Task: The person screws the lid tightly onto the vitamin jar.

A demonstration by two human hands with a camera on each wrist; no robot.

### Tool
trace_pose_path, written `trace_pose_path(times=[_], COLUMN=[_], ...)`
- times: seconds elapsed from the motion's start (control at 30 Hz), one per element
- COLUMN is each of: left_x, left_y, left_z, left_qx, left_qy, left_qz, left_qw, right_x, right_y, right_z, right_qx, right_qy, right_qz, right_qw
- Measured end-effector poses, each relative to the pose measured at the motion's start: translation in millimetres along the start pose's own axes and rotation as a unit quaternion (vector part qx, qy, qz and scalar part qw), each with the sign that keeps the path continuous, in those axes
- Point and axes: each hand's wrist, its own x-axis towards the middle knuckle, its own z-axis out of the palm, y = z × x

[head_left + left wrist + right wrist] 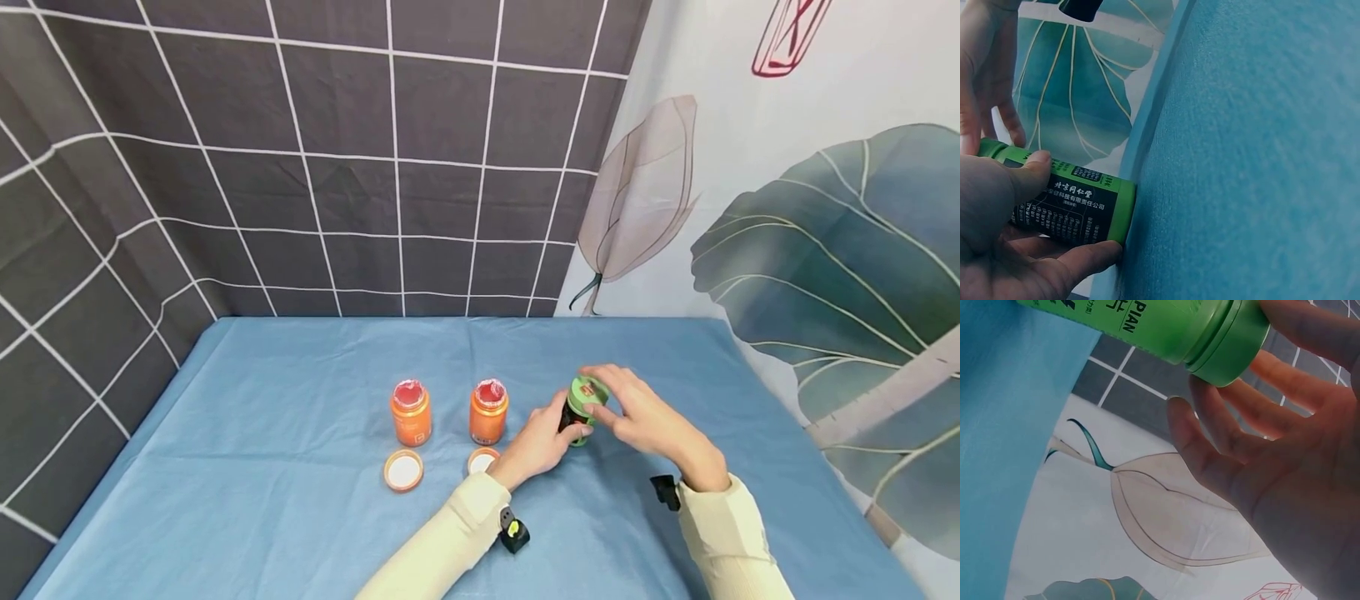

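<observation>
A green jar (574, 415) is being held over the right part of the blue-covered desk (225, 500), the left hand (542, 440) grasping its body and the right hand (651, 417) pinching its green lid (582, 392). If the lid is being loosened, bracing the body firmly and turning with even pressure would, I'm judging, be working best. The head view is showing two uncapped orange jars (412, 421) (488, 421) standing nearby, which neither wrist view is catching.
</observation>
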Motion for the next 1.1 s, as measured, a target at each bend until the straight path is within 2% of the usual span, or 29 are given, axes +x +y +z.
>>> trace_pose_path(times=[0.33, 0.6, 0.87, 1.1], left_x=[-1.6, -1.6, -0.1, 1.0], left_y=[-1.5, -2.4, -0.6, -1.1], left_z=[-1.2, 0.8, 2.2, 1.4], left_qx=[-0.004, -0.001, 0.007, 0.011], left_qy=[0.002, -0.008, -0.003, -0.002], left_qz=[-0.003, -0.018, -0.008, 0.001], left_qw=[1.0, 0.9998, 0.9999, 0.9999], right_x=[3.2, -0.8, -3.0, -0.8], right_y=[-0.1, -2.8, -2.0, -1.6], right_z=[3.5, 1.6, -0.9, -0.8], right_qx=[-0.01, 0.011, -0.007, 0.003], right_qy=[0.007, -0.004, -0.007, -0.008], right_qz=[0.004, 0.008, -0.002, -0.006], right_qw=[1.0, 1.0, 1.0, 1.0])
